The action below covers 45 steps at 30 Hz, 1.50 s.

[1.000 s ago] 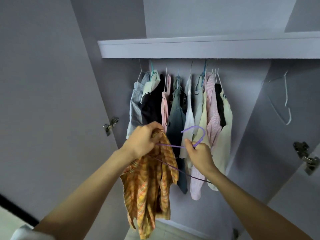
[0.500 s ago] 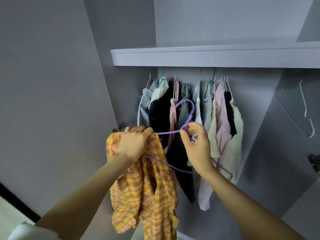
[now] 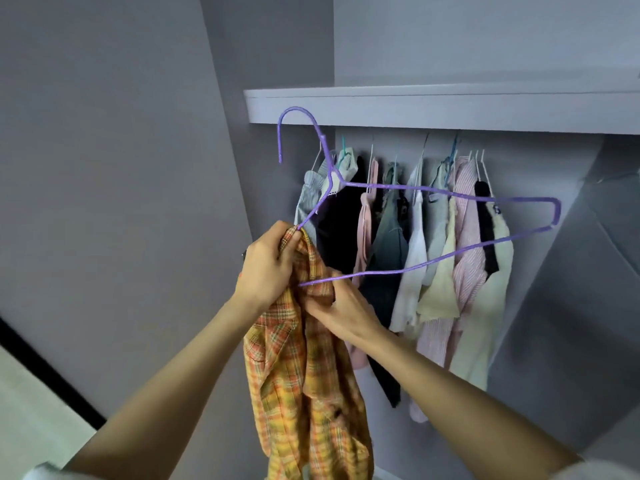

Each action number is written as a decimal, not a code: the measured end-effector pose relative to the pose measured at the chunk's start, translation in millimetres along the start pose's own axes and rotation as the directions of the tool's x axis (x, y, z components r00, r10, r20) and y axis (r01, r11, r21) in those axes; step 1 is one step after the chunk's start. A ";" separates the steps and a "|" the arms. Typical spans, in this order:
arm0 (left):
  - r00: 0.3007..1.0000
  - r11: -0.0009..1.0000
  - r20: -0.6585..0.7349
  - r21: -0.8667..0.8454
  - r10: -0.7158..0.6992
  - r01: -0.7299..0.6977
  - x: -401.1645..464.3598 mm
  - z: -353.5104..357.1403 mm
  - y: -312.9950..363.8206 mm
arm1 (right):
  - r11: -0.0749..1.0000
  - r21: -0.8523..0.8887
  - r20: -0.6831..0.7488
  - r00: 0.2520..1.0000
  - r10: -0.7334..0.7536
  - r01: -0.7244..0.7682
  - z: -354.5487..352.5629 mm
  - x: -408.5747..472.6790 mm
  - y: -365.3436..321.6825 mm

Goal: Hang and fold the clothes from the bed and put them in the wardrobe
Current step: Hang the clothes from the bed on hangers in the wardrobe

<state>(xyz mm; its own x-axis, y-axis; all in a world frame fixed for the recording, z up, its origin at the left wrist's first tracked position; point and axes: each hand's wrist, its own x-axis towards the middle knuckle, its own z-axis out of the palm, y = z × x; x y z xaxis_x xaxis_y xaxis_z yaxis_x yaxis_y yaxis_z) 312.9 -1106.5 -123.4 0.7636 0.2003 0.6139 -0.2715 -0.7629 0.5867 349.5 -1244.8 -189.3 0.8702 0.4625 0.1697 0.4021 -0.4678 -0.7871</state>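
An orange and yellow plaid shirt hangs down from both my hands in front of the open wardrobe. My left hand grips the top of the shirt together with one end of a purple wire hanger. The hanger's left arm runs into the shirt's fabric at that hand; its hook points up and left, below the shelf edge. My right hand pinches the shirt fabric just under the hanger's lower bar. The hanger's other end sticks out to the right in front of the hung clothes.
Several shirts and tops hang on a rail under a lilac shelf. The open wardrobe door stands on the left, the inner side wall on the right. A strip of pale floor shows at the lower left.
My right hand let go of the hanger and dropped to the shirt fabric. The hanger swung up, its hook now high on the left. The view moved closer to the rail.
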 end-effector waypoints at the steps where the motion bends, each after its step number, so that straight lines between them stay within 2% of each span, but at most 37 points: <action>1: 1.000 1.000 -0.012 -0.008 0.001 -0.001 0.5 -1.5 1.7 | 0.997 0.073 0.022 1.000 -0.022 0.020 7.0 2.9 -4.6; 3: 1.000 1.000 -0.024 -0.023 -0.001 0.000 1.1 -5.9 3.9 | 0.993 0.116 -0.021 1.000 -0.001 0.003 16.9 5.6 -6.9; 4: 1.000 1.000 -0.023 -0.028 0.001 -0.001 1.5 -8.2 3.6 | 0.997 0.065 -0.077 0.996 0.037 -0.032 16.0 7.7 -4.9; 6: 1.000 1.000 -0.001 -0.017 -0.003 0.003 0.5 -14.6 -1.8 | 0.979 -0.151 -0.219 0.971 0.100 -0.135 7.9 13.6 6.9; 9: 0.998 0.999 0.067 0.037 0.018 -0.020 -3.5 -23.3 -11.3 | 0.968 -0.199 -0.336 0.939 0.078 -0.152 -22.2 24.4 32.4; 15: 0.988 0.994 0.143 0.078 0.066 -0.078 -1.3 -37.0 -22.2 | 0.928 -0.362 -0.399 0.914 -0.069 -0.088 -95.5 14.6 60.1; 21: 0.966 0.967 0.202 0.164 0.161 -0.195 0.6 -36.0 -28.9 | 0.913 -0.368 -0.369 0.929 0.027 -0.173 -153.1 6.5 75.9; 24: 0.957 0.955 0.230 0.192 0.179 -0.225 4.0 -31.1 -25.7 | 0.913 -0.378 -0.318 0.948 0.025 -0.151 -165.0 3.3 79.5; 26: 0.947 0.931 0.280 0.276 0.158 -0.238 6.8 -28.2 -28.0 | 0.891 -0.439 -0.317 0.948 -0.034 -0.114 -171.5 2.2 82.1; 29: 0.933 0.823 0.328 0.483 0.148 -0.300 6.0 -19.9 -26.4 | 0.862 -0.492 -0.343 0.937 -0.059 -0.126 -181.4 -0.8 84.8; 34: 0.965 0.686 0.260 0.694 0.044 -0.219 9.5 -11.8 -9.6 | 0.736 -0.624 -0.397 0.918 -0.012 -0.261 -186.6 -5.8 79.6; 36: 0.968 0.673 0.242 0.705 0.067 -0.223 12.0 -8.0 -4.1 | 0.746 -0.604 -0.439 0.898 -0.019 -0.280 -188.1 -5.9 73.1; 38: 0.985 0.736 0.162 0.660 0.056 -0.151 15.3 -3.2 0.4 | 0.828 -0.489 -0.498 0.867 -0.005 -0.276 -184.4 -5.3 65.4; 39: 0.995 0.772 0.101 0.630 0.029 -0.086 17.7 -0.5 -0.2 | 0.880 -0.409 -0.481 0.876 0.018 -0.243 -180.0 -5.8 60.6; 40: 0.999 0.804 0.044 0.594 0.005 -0.031 19.8 2.2 -0.8 | 0.914 -0.354 -0.388 0.920 0.049 -0.198 -174.2 -7.5 57.7; 41: 1.000 0.826 0.006 0.563 -0.014 0.008 20.4 4.7 -2.2 | 0.926 -0.347 -0.209 0.975 0.076 -0.147 -167.6 -9.7 54.1; 42: 1.000 0.848 -0.017 0.529 -0.022 0.028 20.9 7.1 -1.5 | 0.918 -0.383 0.032 0.992 0.123 -0.101 -163.4 -14.4 46.9; 43: 0.999 0.868 -0.027 0.496 -0.018 0.029 19.5 8.3 -1.2 | 0.911 -0.404 0.264 0.943 0.205 -0.085 -158.1 -18.9 40.3; 44: 1.000 0.885 -0.024 0.465 -0.004 0.015 18.5 9.8 0.2 | 0.908 -0.409 0.422 0.863 0.280 -0.095 -156.7 -24.5 32.7; 45: 1.000 0.900 -0.019 0.435 0.015 -0.005 16.6 10.7 0.3 | 0.907 -0.403 0.492 0.806 0.330 -0.126 -157.7 -26.1 30.8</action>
<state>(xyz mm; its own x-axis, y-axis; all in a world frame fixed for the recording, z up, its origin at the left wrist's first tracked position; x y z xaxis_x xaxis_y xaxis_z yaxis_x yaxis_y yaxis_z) 331.7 -1109.9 -118.7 0.7479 0.2010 0.6326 0.0069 -0.9553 0.2954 384.1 -1390.1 -124.5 0.6939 0.5887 -0.4147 0.3699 -0.7855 -0.4961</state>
